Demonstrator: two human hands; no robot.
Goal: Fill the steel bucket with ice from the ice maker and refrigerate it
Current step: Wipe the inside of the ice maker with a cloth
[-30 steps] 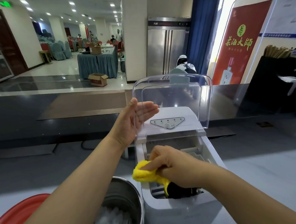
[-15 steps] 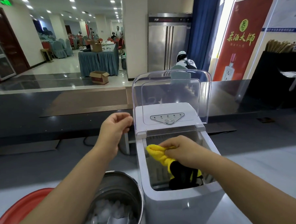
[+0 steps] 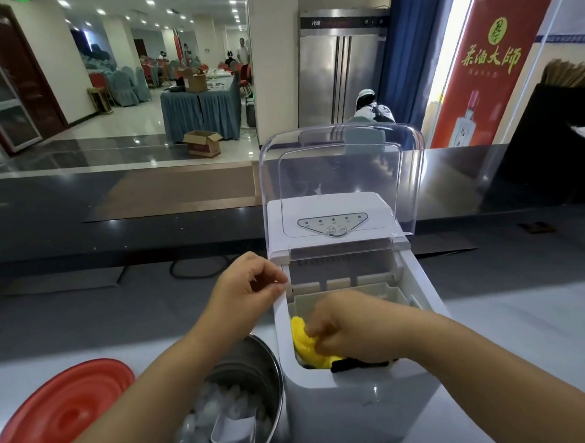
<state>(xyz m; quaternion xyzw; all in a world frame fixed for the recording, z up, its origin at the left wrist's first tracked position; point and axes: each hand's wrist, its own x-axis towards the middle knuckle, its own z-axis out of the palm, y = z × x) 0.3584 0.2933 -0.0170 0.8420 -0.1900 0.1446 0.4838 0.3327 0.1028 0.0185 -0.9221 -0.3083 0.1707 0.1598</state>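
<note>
A white ice maker point(image 3: 358, 407) stands on the counter in front of me, its clear lid point(image 3: 342, 171) tilted up and open. Inside its bin my right hand point(image 3: 351, 326) grips a yellow and black cloth point(image 3: 306, 342). My left hand point(image 3: 250, 288) hovers at the machine's left top edge with its fingers curled and nothing in them. Left of the machine, the steel bucket point(image 3: 258, 375) holds ice cubes point(image 3: 206, 415) and a clear plastic scoop point(image 3: 233, 434); my left forearm covers part of it.
A red round lid point(image 3: 60, 416) lies on the counter at lower left. A black cable point(image 3: 198, 267) runs behind the machine. A raised dark ledge point(image 3: 114, 210) borders the counter's far side. A steel two-door refrigerator point(image 3: 340, 69) stands across the room.
My left hand let go of the raised lid, curled and dropped to the machine's left edge. My right hand pushed the cloth from the front rim deeper into the bin.
</note>
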